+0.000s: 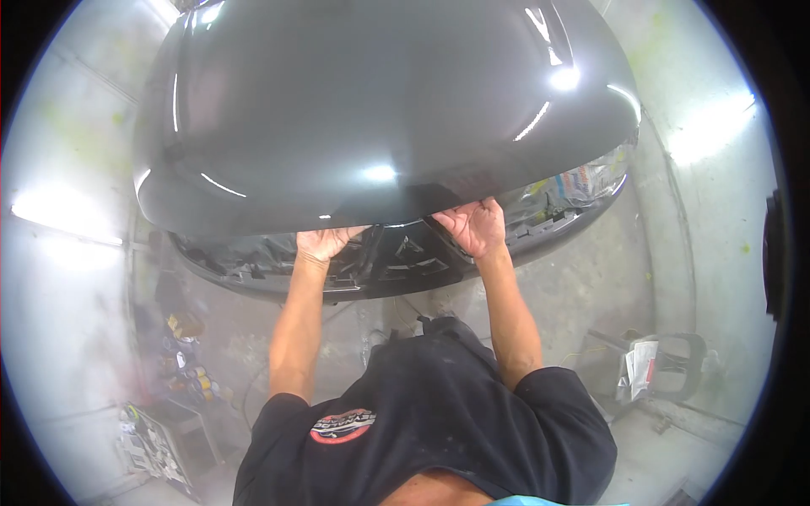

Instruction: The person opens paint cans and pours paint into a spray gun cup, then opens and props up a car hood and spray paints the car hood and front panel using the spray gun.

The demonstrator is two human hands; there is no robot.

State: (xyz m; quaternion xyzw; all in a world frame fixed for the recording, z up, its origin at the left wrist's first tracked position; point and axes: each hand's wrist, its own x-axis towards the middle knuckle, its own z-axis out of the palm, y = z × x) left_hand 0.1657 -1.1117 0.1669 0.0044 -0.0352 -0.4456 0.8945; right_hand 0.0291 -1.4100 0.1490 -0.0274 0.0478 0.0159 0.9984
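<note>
A glossy dark grey car hood fills the upper middle of the view, raised a little above the black front end of the car. At the hood's front edge, left of centre, is my left hand, its fingers partly hidden beneath the edge. My right hand is at the same edge right of centre, palm turned up, fingers curled at the underside. Crumpled masking plastic shows in the gap under the hood on the right.
Light booth walls with bright lamps stand on both sides. A cart with cans and papers is at the lower left. On the lower right stands a frame holding a paper sheet.
</note>
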